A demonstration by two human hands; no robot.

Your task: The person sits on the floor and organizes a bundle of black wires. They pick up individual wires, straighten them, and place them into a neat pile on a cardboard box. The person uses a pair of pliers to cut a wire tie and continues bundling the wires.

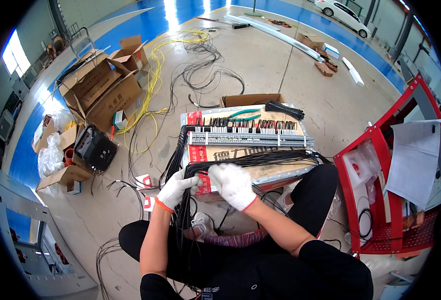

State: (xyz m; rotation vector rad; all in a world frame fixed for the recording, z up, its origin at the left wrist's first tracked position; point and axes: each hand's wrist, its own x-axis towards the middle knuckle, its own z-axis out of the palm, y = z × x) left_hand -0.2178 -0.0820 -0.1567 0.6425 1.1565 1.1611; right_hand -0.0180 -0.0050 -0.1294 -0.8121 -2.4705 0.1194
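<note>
A thick bundle of black cables (260, 159) runs along the near side of a cardboard-topped box (220, 153) and bends down toward my lap at its left end. At that bend my left hand (175, 189), in a white knitted glove, is closed around the cables. My right hand (233, 186), gloved too, lies just right of it against the bundle with fingers curled; what is between them is hidden. Beyond the bundle sits a long grey terminal rail (250, 140) with many wires in its far side. Green-handled pliers (245, 114) and black cable ties (284, 110) lie behind it.
Open cardboard boxes (100, 87) and a black case-like device (96, 148) stand at the left. Yellow cable (153, 90) trails over the floor. A red metal frame (380, 175) with a paper sheet (414, 162) stands at the right, a grey metal cabinet panel (30, 225) at the left.
</note>
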